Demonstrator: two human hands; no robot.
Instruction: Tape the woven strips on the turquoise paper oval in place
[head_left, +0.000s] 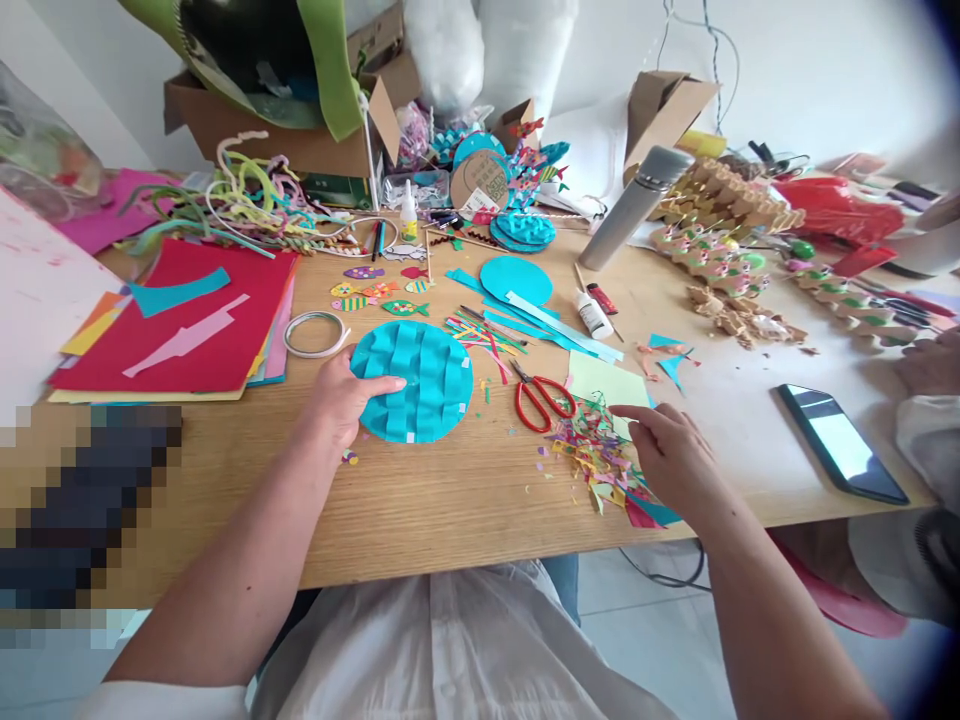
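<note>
My left hand (341,405) grips the left edge of a round blue paper disc (412,375), thumb on top. Raised, wavy blue paper strips run across the disc, and small white tape pieces sit near its rim. My right hand (671,450) is over a heap of paper scraps (592,450), its index finger stretched out and the other fingers bent. Nothing shows in its fingers. Between the hands lie red-handled scissors (544,395). A pale green paper sheet (607,380) lies just beyond the scraps. Behind the disc are several paper fish (384,289) and thin coloured strips (487,335).
Left are a tape roll (315,335) and stacked coloured paper (180,340). A plain blue disc (517,280), glue bottle (592,315) and grey cylinder (637,205) stand or lie farther back. A phone (844,445) lies right, near another person's hand (930,360).
</note>
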